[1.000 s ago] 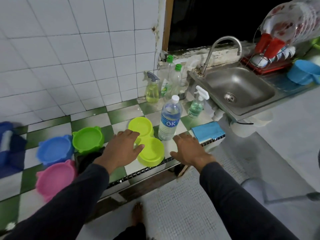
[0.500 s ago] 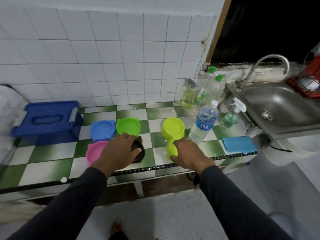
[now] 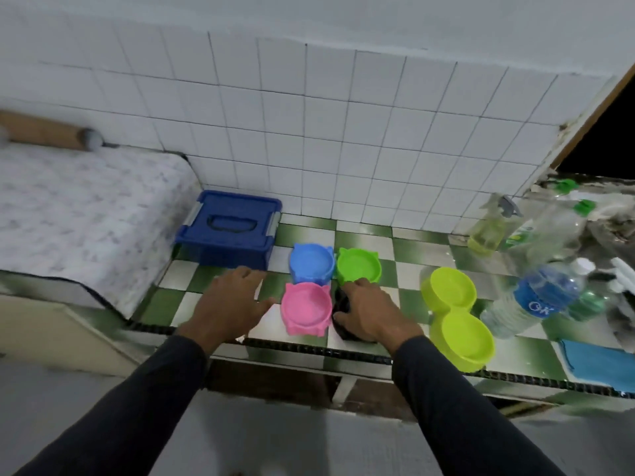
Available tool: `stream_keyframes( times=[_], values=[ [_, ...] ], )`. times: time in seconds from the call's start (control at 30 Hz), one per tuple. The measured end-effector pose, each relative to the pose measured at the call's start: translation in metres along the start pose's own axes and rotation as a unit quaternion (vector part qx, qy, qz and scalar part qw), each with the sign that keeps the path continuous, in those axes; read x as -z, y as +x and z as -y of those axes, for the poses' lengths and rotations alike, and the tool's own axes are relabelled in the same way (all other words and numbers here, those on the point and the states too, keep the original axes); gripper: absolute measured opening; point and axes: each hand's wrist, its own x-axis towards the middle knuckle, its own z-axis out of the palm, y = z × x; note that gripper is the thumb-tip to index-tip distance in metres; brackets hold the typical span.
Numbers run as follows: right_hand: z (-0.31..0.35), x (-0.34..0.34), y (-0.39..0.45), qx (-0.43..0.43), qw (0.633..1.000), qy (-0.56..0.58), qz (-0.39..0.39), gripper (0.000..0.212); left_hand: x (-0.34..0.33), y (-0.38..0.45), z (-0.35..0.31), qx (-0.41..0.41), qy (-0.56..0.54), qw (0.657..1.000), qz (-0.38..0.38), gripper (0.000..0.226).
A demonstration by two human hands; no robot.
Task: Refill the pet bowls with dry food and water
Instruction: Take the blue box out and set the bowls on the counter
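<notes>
Hands over empty pet bowls at the front edge of the green-and-white checked tile counter [image 3: 405, 242].

Nothing looks filled yet. The blue [image 3: 311, 262], green [image 3: 358, 264] and pink [image 3: 305, 308] cat-faced plastic bowls sit in a tight cluster near the counter's front edge, with the yellow-green double bowl [image 3: 455, 312] further toward the right end and the clear water bottle with a blue label [image 3: 536, 298] just beyond it. The right hand [image 3: 372, 312] curls over a small dark bowl-like thing [image 3: 341, 305] beside the pink bowl; it seems to grip it, though the fingertips are hidden. The left hand [image 3: 228, 304] hovers loosely spread, holding nothing, stretched toward the lidded blue plastic box [image 3: 228, 231] at the back of the counter. If that box holds the dry food, I'd steady it with one hand, unclip the lid, and scoop low over each bowl.
</notes>
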Motion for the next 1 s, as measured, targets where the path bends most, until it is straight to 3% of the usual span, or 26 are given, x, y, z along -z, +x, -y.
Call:
stream_keyframes(
  times=[0.5,0.7,1.0],
  values=[
    [0.179,-0.022,0.097,0.030,0.999,0.011,-0.013,0.059,0.028,0.019,0.188,0.042,-0.035,0.998,-0.001,0.066],
    [0.204,-0.024,0.131,0.021,0.999,0.018,-0.029,0.070,0.029,0.046,0.224,0.033,-0.029,0.999,-0.016,0.059],
    [0.208,-0.020,0.190,-0.004,0.999,0.036,-0.031,0.069,0.020,0.107,0.248,0.020,-0.047,0.999,-0.013,0.063]
  ],
)
